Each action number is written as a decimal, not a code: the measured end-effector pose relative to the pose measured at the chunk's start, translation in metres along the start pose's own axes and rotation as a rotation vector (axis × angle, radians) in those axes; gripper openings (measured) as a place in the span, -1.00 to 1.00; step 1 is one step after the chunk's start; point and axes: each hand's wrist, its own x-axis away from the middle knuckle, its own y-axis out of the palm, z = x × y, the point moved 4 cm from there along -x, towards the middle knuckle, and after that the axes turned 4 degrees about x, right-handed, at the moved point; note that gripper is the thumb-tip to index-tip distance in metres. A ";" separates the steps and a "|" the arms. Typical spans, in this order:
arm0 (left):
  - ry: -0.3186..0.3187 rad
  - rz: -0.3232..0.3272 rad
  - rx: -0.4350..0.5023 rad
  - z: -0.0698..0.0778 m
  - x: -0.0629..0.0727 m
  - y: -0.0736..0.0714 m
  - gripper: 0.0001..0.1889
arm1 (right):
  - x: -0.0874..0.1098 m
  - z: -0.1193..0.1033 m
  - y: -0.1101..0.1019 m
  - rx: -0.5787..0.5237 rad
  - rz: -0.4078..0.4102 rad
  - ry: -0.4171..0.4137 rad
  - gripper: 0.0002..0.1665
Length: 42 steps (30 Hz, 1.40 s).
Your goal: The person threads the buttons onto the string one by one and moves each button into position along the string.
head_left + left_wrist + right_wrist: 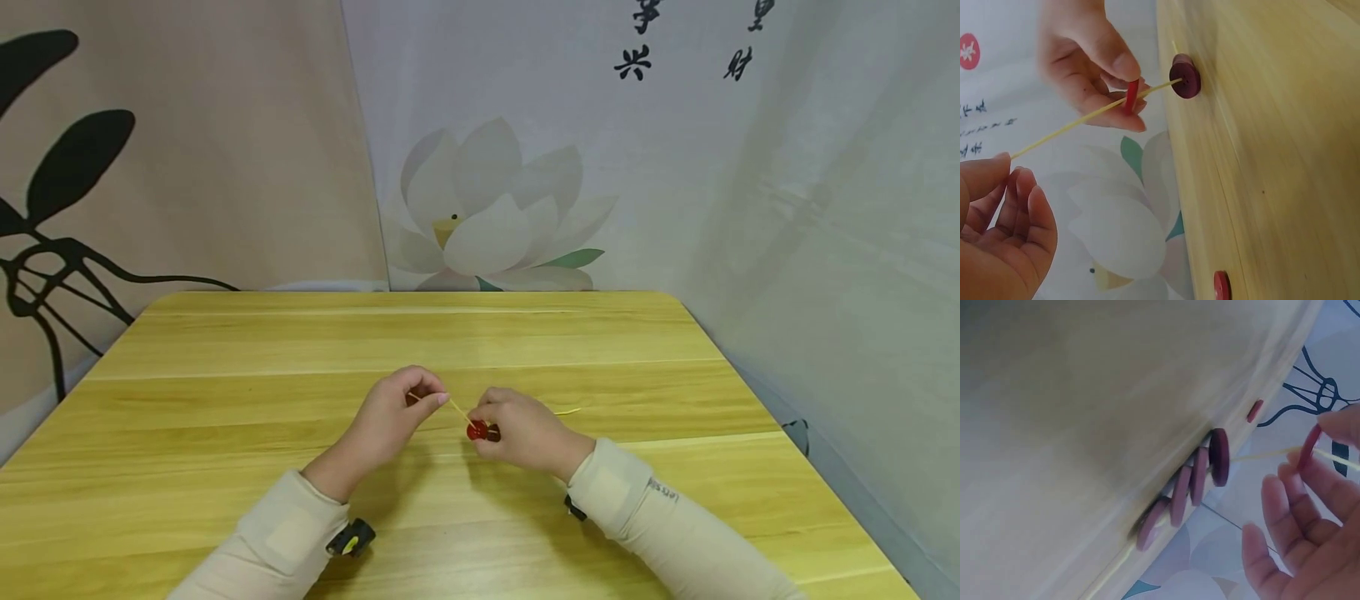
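In the head view my left hand point(401, 412) pinches a thin yellow cord point(459, 410) between thumb and finger. My right hand point(521, 429) pinches a bright red button point(477, 430) by its edge, and the cord passes through it. In the left wrist view the cord runs taut from my left fingertips, past the red button point(1131, 97), to a dark red button point(1188, 81) at the table surface. The right wrist view has several dark red buttons point(1197, 477) strung in a leaning row on the table, with a cord tail point(1107, 575) trailing from them.
One more red button point(1222, 285) lies loose on the wooden table point(225, 358), away from the strung row. Behind the table hangs a pale curtain point(495, 67) printed with a lotus and dark characters. Black straps with small devices point(351, 538) sit at the wrists.
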 end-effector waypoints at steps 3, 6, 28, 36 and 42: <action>-0.001 0.000 -0.002 0.000 0.000 0.000 -0.97 | 0.000 0.001 0.002 0.025 -0.015 -0.005 -0.63; 0.000 0.002 -0.004 0.000 0.000 -0.001 -0.97 | -0.001 0.002 0.003 0.046 -0.031 -0.011 -0.64; 0.018 -0.012 -0.001 0.000 0.003 -0.002 -0.96 | -0.004 0.010 0.012 0.118 -0.077 -0.058 -0.78; 0.017 -0.010 0.012 0.000 0.003 -0.002 -0.97 | -0.007 0.012 0.015 0.157 -0.081 -0.061 -0.84; 0.026 -0.015 0.004 -0.001 0.002 -0.001 -0.96 | -0.008 0.012 0.016 0.190 -0.066 -0.099 -0.86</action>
